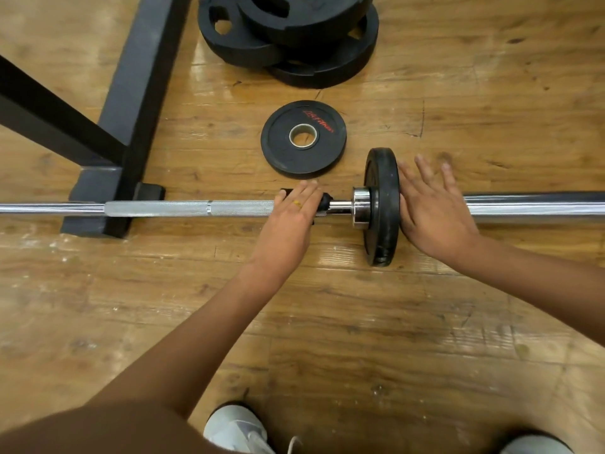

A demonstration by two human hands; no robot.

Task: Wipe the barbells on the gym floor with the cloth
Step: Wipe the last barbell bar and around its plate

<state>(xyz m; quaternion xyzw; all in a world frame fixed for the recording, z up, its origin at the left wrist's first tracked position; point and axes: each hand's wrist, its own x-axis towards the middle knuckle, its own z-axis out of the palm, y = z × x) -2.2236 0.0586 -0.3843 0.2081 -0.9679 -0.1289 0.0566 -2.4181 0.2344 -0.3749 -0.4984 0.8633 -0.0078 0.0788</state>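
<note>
**A:** Where is the barbell (163, 208)?

**B:** It lies flat on the wooden floor (360, 322) and runs from the left edge to the right edge of the view. On the left it passes over the foot of a black rack frame (131, 93). A small black plate (383, 208) stands upright on the bar, up against the chrome shoulder, and the long sleeve (540, 204) reaches out to the right of it.

**A:** And the person's hands?

**B:** The left hand (296, 211) lies on top of the bar just left of the plate and covers a black collar clamp (327, 200), whose ends show on either side of the fingers. The fingers reach over it almost straight. The thumb is hidden, so it cannot be told whether the hand grips the clamp or only rests on it. One finger wears a yellow ring (297, 203).

**A:** The right one?

**B:** The right hand (435, 208) is spread wide. Its palm is flat against the outer face of the upright plate and it sits over the sleeve, holding nothing.

**A:** Anything else nearby?

**B:** A loose plate (303, 138) with red lettering lies flat on the floor just beyond the bar. A stack of bigger plates (288, 34) sits farther back. Two pale shoes (235, 427) show at the bottom edge.
</note>
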